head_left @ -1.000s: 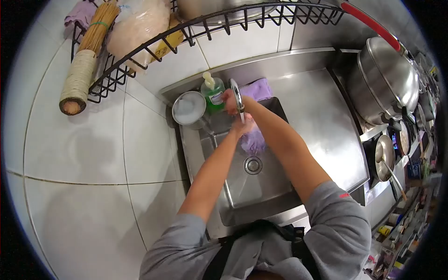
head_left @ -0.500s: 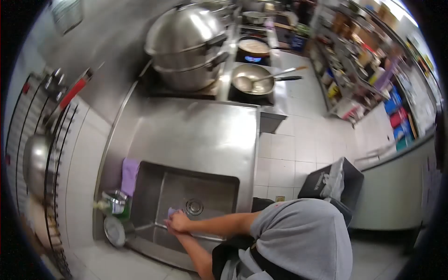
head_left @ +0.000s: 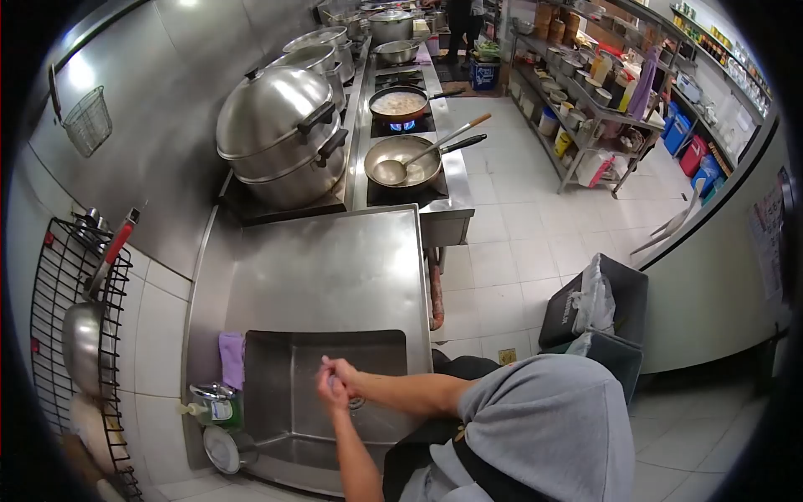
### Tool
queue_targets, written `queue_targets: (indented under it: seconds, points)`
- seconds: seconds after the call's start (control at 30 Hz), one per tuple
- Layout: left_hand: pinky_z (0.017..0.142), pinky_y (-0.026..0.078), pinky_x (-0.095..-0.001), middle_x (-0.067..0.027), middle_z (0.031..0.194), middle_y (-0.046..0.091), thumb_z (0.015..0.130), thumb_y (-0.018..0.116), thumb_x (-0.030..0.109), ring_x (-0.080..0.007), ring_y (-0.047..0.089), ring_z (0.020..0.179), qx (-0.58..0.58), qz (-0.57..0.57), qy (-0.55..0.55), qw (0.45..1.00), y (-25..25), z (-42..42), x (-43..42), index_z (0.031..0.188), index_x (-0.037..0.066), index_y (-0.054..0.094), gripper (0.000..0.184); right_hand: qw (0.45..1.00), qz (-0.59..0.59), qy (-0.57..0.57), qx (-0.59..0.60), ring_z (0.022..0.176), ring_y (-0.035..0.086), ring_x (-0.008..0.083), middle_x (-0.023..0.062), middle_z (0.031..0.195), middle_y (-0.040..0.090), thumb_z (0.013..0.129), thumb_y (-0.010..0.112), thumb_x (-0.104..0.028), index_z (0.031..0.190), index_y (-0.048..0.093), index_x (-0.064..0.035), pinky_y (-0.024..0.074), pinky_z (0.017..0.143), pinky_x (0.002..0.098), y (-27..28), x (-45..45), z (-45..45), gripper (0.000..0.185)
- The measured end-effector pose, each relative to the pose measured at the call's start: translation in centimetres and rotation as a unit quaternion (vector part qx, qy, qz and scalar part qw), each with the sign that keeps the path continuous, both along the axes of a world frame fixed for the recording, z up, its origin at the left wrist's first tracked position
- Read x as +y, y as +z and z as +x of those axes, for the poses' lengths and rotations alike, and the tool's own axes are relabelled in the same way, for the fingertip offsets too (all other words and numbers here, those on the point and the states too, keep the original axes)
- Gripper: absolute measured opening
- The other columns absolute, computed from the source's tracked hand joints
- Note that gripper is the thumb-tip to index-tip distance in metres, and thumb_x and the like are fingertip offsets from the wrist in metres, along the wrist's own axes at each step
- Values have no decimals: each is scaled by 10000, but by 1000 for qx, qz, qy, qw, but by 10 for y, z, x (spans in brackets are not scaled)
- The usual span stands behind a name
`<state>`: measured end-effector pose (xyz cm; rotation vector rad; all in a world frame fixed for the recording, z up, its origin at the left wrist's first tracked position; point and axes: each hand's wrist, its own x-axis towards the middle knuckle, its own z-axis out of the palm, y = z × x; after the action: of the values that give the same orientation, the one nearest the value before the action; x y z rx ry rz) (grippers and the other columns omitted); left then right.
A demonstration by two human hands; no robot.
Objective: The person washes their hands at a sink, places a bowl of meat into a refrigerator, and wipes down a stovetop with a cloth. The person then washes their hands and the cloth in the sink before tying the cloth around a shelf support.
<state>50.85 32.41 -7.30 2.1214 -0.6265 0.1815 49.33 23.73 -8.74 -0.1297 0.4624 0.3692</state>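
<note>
Right now I have a small purple cloth bunched between the hands, out over the sink basin, with only a sliver of it showing. Both hands are closed: the right hand comes in from the side and folds against the left hand, which reaches up from below, and the two press together on the cloth. I can't tell which one carries more of it, nor whether any water drips from it.

From that grip I judge the step in hand to be squeezing or wringing the cloth. As I see it, the next move calls for a firm, even twist with both hands held above the sink, so that any water falls inside the rim, not onto the steel tabletop.

Just below the right forearm, the drain shows in part. Over by the far corner, a folded purple towel lies beside the basin, with the faucet, a green soap bottle and a metal cup lined up close to it.

Beyond the tabletop I see a large domed steamer, a pan with a ladle resting in it, and a second pan over a blue flame.
</note>
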Motion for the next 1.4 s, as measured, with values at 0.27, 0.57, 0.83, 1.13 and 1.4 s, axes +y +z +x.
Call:
queue_targets:
  seconds: [0.27, 0.57, 0.83, 1.13, 1.4]
  points:
    - [556, 422, -434, -254, 601, 566, 824, 566, 463, -345, 585, 553, 147, 43, 79, 985, 21, -27, -84, 629, -68, 609, 567, 990, 74, -118, -28, 645, 558, 216, 83, 775, 604, 900, 435, -475, 768, 573, -99, 468, 624, 346, -6, -28, -39, 422]
    - [617, 455, -418, -204, 748, 618, 883, 471, 308, -326, 588, 681, 291, -47, 207, 933, -76, -21, -50, 791, -68, 610, 411, 760, -628, 128, 110, 885, 627, 314, 201, 993, 627, 900, 400, -352, 978, 631, -17, 474, 750, 429, 25, -29, -80, 414]
    - [693, 459, -410, -154, 873, 603, 883, 495, 188, -331, 578, 824, 7, 27, 102, 994, 63, -30, -10, 881, 1, 590, 209, 997, -20, 30, -67, 690, 522, 192, 54, 720, 562, 905, 430, -447, 765, 566, -97, 441, 676, 352, 51, 6, -9, 401]
    - [791, 450, -411, -177, 963, 623, 856, 534, 297, -345, 572, 896, -45, -72, 69, 994, 170, 47, 24, 918, 12, 628, 306, 971, -146, 34, -188, 570, 493, 189, 52, 631, 536, 885, 450, -502, 661, 524, -123, 409, 521, 345, 139, 34, 100, 447]
    - [466, 344, -416, -174, 452, 480, 848, 557, 427, -263, 448, 413, -80, -233, 287, 926, 186, 141, 15, 519, -40, 524, 573, 907, -348, 175, -163, 737, 565, 226, 73, 848, 580, 883, 428, -455, 861, 578, -98, 464, 620, 422, 201, 41, 152, 387]
